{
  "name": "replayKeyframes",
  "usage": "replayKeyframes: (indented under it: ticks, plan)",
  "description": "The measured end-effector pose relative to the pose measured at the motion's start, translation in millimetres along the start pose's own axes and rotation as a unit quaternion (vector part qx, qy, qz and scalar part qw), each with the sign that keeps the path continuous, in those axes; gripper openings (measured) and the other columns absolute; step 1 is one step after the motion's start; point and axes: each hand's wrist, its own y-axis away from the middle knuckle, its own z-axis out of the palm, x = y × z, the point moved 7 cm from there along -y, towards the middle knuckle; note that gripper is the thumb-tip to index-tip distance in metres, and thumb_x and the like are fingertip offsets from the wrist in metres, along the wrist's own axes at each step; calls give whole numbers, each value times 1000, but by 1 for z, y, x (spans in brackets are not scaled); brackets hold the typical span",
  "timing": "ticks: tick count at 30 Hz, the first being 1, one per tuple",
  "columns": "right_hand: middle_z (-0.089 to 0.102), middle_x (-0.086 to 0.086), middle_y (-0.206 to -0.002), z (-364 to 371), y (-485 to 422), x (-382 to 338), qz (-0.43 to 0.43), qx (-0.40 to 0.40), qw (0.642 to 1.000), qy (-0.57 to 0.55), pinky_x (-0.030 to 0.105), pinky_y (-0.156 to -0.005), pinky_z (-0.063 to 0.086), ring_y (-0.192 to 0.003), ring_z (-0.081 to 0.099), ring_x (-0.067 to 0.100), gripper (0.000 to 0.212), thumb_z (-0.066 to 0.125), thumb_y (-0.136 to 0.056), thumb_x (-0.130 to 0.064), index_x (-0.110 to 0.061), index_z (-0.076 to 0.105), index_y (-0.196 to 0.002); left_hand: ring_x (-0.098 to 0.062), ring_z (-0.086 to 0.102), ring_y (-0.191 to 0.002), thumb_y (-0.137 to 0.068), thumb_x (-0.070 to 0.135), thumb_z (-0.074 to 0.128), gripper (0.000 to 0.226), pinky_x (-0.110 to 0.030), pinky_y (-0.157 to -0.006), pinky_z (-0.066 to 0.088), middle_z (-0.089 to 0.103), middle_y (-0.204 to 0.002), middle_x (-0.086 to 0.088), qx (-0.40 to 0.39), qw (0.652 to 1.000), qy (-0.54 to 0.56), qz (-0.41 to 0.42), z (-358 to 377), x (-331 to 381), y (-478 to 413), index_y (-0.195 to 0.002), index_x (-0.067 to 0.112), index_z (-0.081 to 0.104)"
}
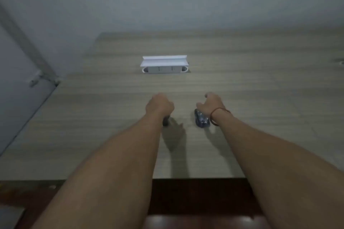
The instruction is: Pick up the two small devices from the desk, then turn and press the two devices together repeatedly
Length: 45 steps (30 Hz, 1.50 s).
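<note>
My left hand is curled into a fist round a small dark thing whose lower end sticks out below the wrist; what it is I cannot tell. My right hand hovers over the wooden table with loosely curled fingers, just above a dark glossy object that lies on the tabletop under the wrist. A red string bracelet circles my right wrist. Whether the right hand touches the dark object is unclear.
A white flip-up socket box is set into the table beyond both hands, its lid raised. A grey wall stands behind the table, and a metal frame with a bracket is at the left. Dark red-brown floor or furniture shows below the table's near edge.
</note>
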Motion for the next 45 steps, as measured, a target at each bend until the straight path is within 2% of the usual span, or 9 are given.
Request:
replayKeyframes:
  ticks: [6, 12, 20, 23, 27, 30, 35, 40, 45]
  plan:
    - [51, 16, -128, 57, -7, 58, 59, 7, 998, -34, 46, -95, 46, -115, 53, 37, 68, 74, -70, -38, -7, 45, -124, -33, 59, -115, -86, 30, 58, 32, -32, -92, 48, 62, -128, -9, 3, 998, 50, -32, 60, -37, -12, -116, 27, 68]
    - [55, 10, -128, 95, -20, 83, 53, 109, 991, -56, 41, -101, 41, -121, 51, 30, 92, 79, -56, -57, -11, 42, -127, -33, 48, -125, -86, 50, 61, 62, -41, -95, 44, 48, -133, -14, 91, 993, 19, -74, 97, -70, -31, -130, 8, 51]
    - [58, 9, -123, 109, -32, 86, 0, 271, 961, -47, 44, -110, 29, -120, 50, 28, 65, 64, -76, -55, -12, 49, -122, -37, 52, -117, -92, 45, 54, 50, -42, -95, 40, 55, -125, -19, 261, 963, 57, -29, 119, -86, -44, -117, 2, 57]
    - [60, 8, -118, 112, -27, 88, -40, 249, 966, -63, 42, -104, 38, -113, 54, 28, 57, 68, -75, -48, -13, 52, -118, -36, 52, -117, -92, 41, 55, 44, -43, -96, 38, 56, -124, -18, 299, 952, 61, -2, 123, -85, -37, -116, 4, 54]
    - [61, 5, -111, 120, 8, 94, -87, 209, 970, -91, 42, -92, 49, -102, 58, 25, 56, 72, -71, -47, -16, 53, -114, -35, 56, -113, -92, 32, 59, 35, -43, -91, 40, 60, -120, -15, 294, 949, 105, 38, 130, -84, -2, -115, 7, 50]
    - [60, 5, -113, 122, 34, 99, -102, 185, 973, -95, 43, -92, 49, -104, 57, 26, 61, 75, -68, -48, -17, 52, -115, -33, 59, -108, -90, 26, 64, 30, -41, -89, 43, 63, -114, -13, 284, 943, 160, 62, 135, -87, 25, -112, 10, 50]
    - [60, 4, -115, 123, 57, 104, -128, 184, 967, -119, 43, -91, 51, -103, 58, 24, 67, 78, -63, -50, -18, 52, -116, -30, 60, -107, -84, 20, 72, 40, -34, -86, 45, 65, -113, -14, 272, 914, 285, 97, 137, -95, 50, -117, 7, 54]
    - [59, 4, -122, 127, 61, 102, -131, 147, 969, -149, 42, -93, 51, -106, 58, 23, 73, 81, -65, -43, -19, 48, -125, -16, 57, -91, -86, 20, 71, 29, -24, -78, 41, 63, -101, -5, 261, 889, 361, 108, 125, -92, 63, -109, 3, 66]
    - [60, 2, -121, 129, 59, 101, -135, 148, 969, -142, 43, -93, 50, -106, 58, 23, 73, 80, -64, -45, -22, 48, -125, -24, 64, -101, -91, 26, 66, 35, -25, -82, 46, 69, -111, -14, 288, 856, 411, 125, 109, -73, 65, -113, -1, 67]
